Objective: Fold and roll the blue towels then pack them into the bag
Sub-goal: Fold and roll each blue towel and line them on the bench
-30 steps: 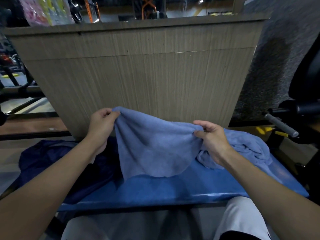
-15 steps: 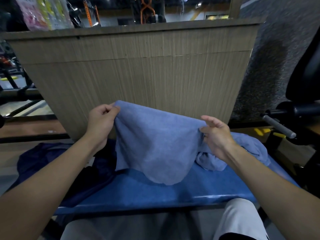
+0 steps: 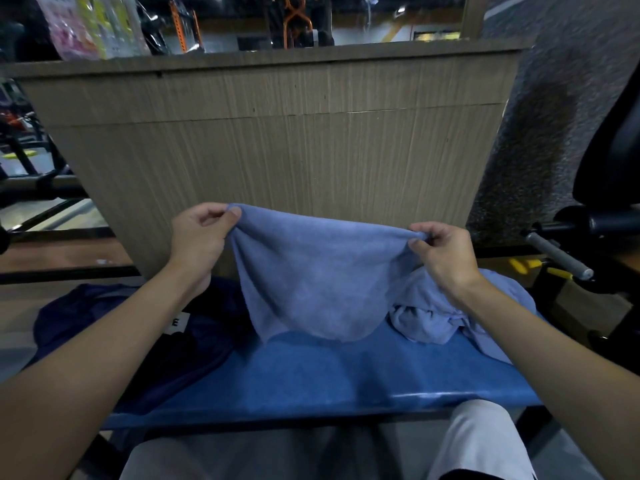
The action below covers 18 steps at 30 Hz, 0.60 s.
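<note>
1. Since half a second ago your hands have drawn wider apart; the top edge of the held towel, slack before, now runs nearly straight between them.
2. Your left hand [image 3: 199,244] pinches the upper left corner of the blue towel [image 3: 311,278] between thumb and curled fingers; your right hand [image 3: 446,254] pinches the upper right corner the same way; both are clamped on cloth.
3. From those two pinches the blue towel hangs in a rounded sag in front of the wood-grain panel [image 3: 277,150]; its lower hem is over the blue bench [image 3: 329,375]; whether it touches the bench you cannot tell.
4. The second towel [image 3: 433,320] lies crumpled on the right part of the bench, under your right wrist and partly behind the held one.
5. The dark navy bag [image 3: 207,341] lies slumped at the left end of the bench, beneath your left forearm; a white label [image 3: 176,322] shows on it.
6. Further out, a grey-handled bar [image 3: 557,254] juts in at the right.
</note>
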Motion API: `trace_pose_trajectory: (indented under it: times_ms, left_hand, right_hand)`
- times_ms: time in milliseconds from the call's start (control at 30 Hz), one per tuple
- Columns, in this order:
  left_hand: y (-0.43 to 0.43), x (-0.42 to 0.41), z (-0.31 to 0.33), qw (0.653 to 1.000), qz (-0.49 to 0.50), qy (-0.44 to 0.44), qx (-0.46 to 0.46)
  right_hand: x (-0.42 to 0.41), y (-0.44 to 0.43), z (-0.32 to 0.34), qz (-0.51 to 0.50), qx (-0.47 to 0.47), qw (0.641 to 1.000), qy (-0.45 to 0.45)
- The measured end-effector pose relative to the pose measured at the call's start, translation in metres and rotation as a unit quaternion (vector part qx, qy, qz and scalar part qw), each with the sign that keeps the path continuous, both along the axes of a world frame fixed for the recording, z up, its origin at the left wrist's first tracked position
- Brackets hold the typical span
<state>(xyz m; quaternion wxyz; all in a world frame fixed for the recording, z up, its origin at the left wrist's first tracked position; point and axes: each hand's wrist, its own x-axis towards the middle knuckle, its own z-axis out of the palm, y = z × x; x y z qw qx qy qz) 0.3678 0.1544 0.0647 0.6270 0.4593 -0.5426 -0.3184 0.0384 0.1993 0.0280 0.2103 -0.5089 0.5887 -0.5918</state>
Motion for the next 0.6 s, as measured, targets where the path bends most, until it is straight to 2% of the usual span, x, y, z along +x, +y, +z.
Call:
trace_pose_trajectory:
  times_ms: [133,333,467,533,600]
  left_hand:
    - [0.003,-0.005,0.003,1.000,-0.001,0.024,0.002]
    - [-0.004,-0.008,0.000,0.999,0.021,-0.014,0.022]
    - [-0.019,-0.005,-0.007,0.995,0.026,-0.083,0.042]
    - [-0.028,-0.006,-0.007,0.990,0.020,-0.126,0.051]
    - [-0.034,-0.009,0.000,0.990,0.027,-0.134,0.029]
  right_hand:
    - [-0.010,-0.004,0.005,-0.037,-0.004,0.997,0.074]
    - [-0.019,-0.010,0.008,-0.072,0.020,0.978,0.194]
    - [-0.024,-0.022,0.010,-0.081,0.039,0.977,0.194]
    - [-0.024,-0.030,0.011,-0.072,0.039,0.981,0.174]
    - [-0.022,-0.036,0.016,-0.063,0.024,0.987,0.143]
